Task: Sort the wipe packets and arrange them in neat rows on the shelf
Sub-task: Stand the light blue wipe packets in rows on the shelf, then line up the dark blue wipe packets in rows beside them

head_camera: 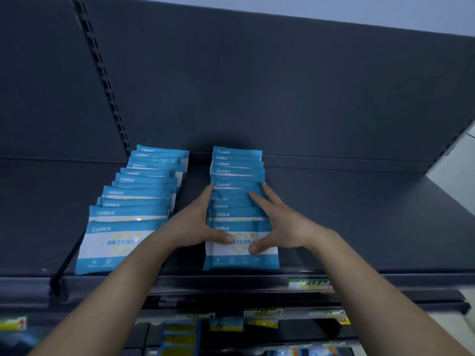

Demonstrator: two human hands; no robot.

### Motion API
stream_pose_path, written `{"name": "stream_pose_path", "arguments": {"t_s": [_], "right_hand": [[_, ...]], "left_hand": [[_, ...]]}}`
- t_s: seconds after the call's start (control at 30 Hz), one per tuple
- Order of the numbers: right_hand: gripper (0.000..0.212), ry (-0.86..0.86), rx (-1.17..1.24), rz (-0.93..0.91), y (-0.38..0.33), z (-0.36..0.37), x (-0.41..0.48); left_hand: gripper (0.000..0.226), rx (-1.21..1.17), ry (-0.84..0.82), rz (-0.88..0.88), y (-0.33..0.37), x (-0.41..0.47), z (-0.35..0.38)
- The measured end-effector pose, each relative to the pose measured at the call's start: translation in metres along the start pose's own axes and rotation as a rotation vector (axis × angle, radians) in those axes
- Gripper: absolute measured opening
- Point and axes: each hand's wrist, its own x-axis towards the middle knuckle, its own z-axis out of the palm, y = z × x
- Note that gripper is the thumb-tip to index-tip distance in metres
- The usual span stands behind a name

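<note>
- The left hand (195, 227) and right hand (281, 228) pressed the right packet row (237, 176) from both sides, grips spread flat.
- A second row (144, 191) lay beside it on the shelf (359, 227).

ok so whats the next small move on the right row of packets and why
Probably press both palms inward to square the right row. The left hand and right hand flank it with straight fingers, thumbs on the front packet, yet its middle packets sit slightly offset.
</note>
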Motion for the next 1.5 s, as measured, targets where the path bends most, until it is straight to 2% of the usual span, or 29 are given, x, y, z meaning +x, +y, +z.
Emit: {"name": "stream_pose_path", "arguments": {"t_s": [0.2, 0.3, 0.5, 0.63, 0.8, 0.93, 1.03, 1.23, 1.5], "right_hand": [[0.127, -0.026, -0.012, -0.013, 0.006, 0.001, -0.004], [0.121, 0.021, -0.024, -0.019, 0.005, 0.0, -0.006], [0.071, 0.408, -0.198, -0.139, -0.017, 0.003, -0.01], [0.052, 0.487, -0.299, -0.286, -0.048, 0.014, -0.007], [0.045, 0.448, -0.36, -0.485, -0.104, 0.047, -0.001], [0.046, 0.322, -0.41, -0.628, -0.159, 0.087, -0.003], [0.041, 0.267, -0.441, -0.748, -0.2, 0.12, -0.007], [0.047, 0.107, -0.502, -0.956, -0.295, 0.2, -0.025], [0.048, -0.044, -0.548, -1.162, -0.426, 0.307, -0.049]], "left_hand": [[0.106, 0.045, -0.019, -0.045, 0.002, -0.006, 0.006], [0.114, 0.201, 0.047, -0.076, 0.005, -0.009, 0.005], [0.084, 0.552, 0.332, -0.131, 0.02, -0.045, 0.005], [0.06, 0.742, 0.545, -0.185, 0.022, -0.088, -0.003], [0.035, 0.972, 0.677, -0.371, 0.007, -0.162, -0.016], [0.028, 1.08, 0.696, -0.589, -0.018, -0.235, -0.024], [0.023, 1.082, 0.74, -0.755, -0.034, -0.289, -0.025], [0.023, 1.021, 0.788, -1.032, -0.067, -0.403, -0.026], [0.026, 0.93, 0.91, -1.174, -0.107, -0.535, -0.044]]}}
